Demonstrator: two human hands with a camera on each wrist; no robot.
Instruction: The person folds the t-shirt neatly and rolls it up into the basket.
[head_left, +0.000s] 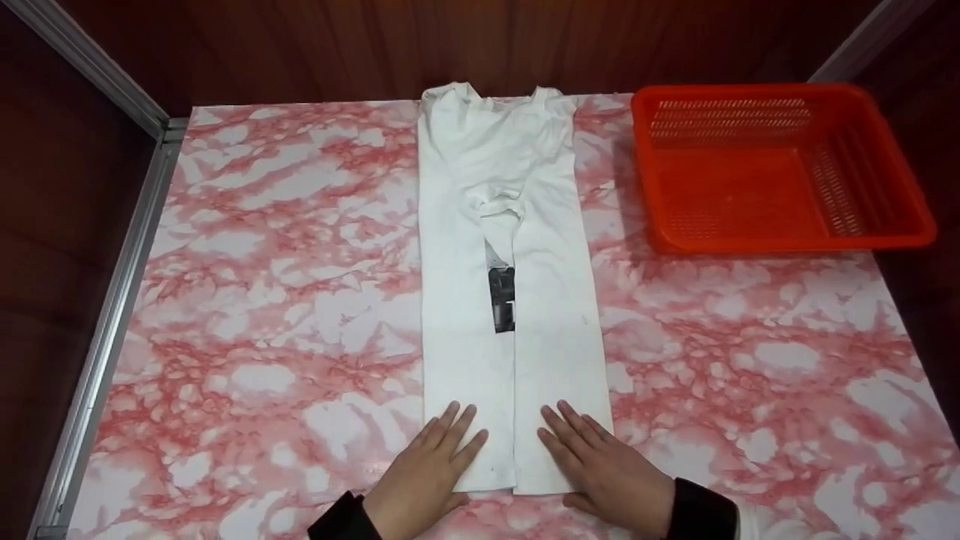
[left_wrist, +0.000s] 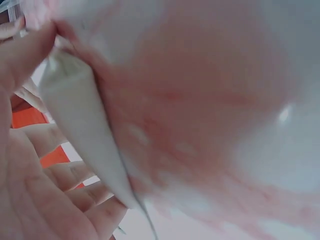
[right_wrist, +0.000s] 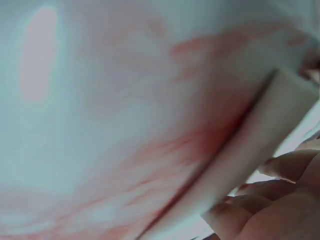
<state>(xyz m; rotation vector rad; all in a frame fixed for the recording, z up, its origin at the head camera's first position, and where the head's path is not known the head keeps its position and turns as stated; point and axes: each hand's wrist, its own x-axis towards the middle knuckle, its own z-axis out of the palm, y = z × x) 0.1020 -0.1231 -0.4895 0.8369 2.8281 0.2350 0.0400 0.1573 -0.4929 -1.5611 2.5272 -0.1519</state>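
Note:
A white T-shirt (head_left: 555,300) lies lengthwise on the table, its neckline at the far end and both sides folded in to the middle. Between the folded sides, part of a black print (head_left: 502,300) shows. My left hand (head_left: 431,472) rests on the near left corner of the cloth, fingers spread and fairly straight. On the near right corner rests my right hand (head_left: 607,469), its fingers extended too. Both wrist views show the shirt's folded edge (left_wrist: 82,115) beside the fingers; in the right one this edge (right_wrist: 250,145) is blurred.
A red plastic basket (head_left: 787,244) with slotted walls stands at the back right. The table (head_left: 262,375) has a pink and white marbled top. Dark reddish panels (head_left: 337,45) enclose the back and sides, with a metal rail (head_left: 105,360) along the left.

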